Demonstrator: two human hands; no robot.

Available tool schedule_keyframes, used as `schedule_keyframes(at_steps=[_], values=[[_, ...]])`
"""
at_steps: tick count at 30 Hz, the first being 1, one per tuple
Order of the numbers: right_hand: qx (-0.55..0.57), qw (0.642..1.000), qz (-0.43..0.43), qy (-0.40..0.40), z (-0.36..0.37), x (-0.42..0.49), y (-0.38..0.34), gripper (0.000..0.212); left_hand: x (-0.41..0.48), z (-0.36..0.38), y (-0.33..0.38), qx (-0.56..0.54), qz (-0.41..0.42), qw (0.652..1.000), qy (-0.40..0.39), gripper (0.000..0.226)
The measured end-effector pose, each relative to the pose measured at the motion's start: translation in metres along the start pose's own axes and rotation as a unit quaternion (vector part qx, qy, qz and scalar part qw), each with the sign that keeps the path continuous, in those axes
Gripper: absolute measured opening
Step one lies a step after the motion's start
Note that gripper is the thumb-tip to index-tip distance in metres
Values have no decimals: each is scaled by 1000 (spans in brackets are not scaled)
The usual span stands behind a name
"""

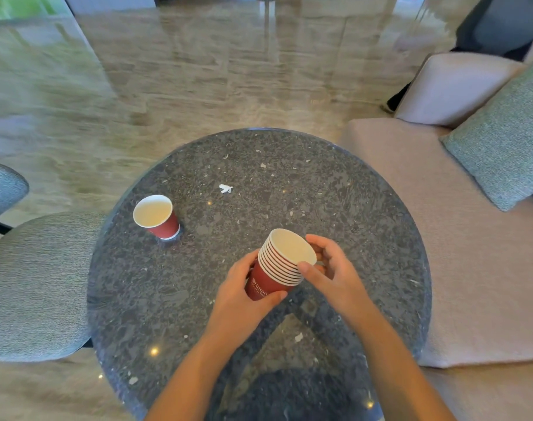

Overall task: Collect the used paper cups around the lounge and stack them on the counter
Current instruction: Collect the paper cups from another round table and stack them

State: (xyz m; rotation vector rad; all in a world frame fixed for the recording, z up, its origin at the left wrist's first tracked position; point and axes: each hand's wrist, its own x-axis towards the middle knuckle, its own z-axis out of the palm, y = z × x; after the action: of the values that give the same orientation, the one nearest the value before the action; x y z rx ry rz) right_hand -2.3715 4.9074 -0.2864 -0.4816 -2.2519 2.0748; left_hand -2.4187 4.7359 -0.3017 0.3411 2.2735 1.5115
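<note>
Two bare forearms reach in over the near edge of the round table (320, 192), a dark speckled stone top with a glossy surface. Over the near middle of that table the left hand (238, 294) wraps its fingers and thumb round the red lower body of the stack of cups (277, 265). The right hand (332, 268) closes on the white rims at the top, with the thumb on the near side and the fingers curled behind. Both hands are thus clamped on the same stack, close together. The stack is tilted, its open mouth turned up and away from the person, and white lettering shows on the outermost cup. Whether its base touches the table cannot be told.

Farther in and toward the table's left edge, a single cup (157, 215) of the same red stands upright on the table, well apart from the stack. Beyond it, near the table's centre, lies a small white scrap (225, 188).

A grey upholstered chair (37, 284) sits against the table's left side. A pale sofa (471, 253) runs along its right side, with a grey-green cushion (502, 141) leaning on the sofa back. Past the table's far edge spreads a shiny marbled floor (229, 71).
</note>
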Motion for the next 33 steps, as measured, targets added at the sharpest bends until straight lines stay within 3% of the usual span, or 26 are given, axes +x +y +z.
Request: schedule_keyframes(at_steps=[6, 10, 17, 33], values=[[-15, 1000, -6, -14, 21, -1, -6, 59, -22, -26, -11, -22, -17, 999, 41, 67], [-29, 999, -10, -10, 51, 2, -9, 41, -38, -56, -25, -44, -36, 995, 80, 66], [-61, 998, -16, -5, 127, 5, -13, 34, -57, -128, -59, -65, -54, 988, 128, 66], [-106, 988, -9, 115, 334, 9, -36, 34, -73, -338, -127, -84, -65, 990, 88, 59]])
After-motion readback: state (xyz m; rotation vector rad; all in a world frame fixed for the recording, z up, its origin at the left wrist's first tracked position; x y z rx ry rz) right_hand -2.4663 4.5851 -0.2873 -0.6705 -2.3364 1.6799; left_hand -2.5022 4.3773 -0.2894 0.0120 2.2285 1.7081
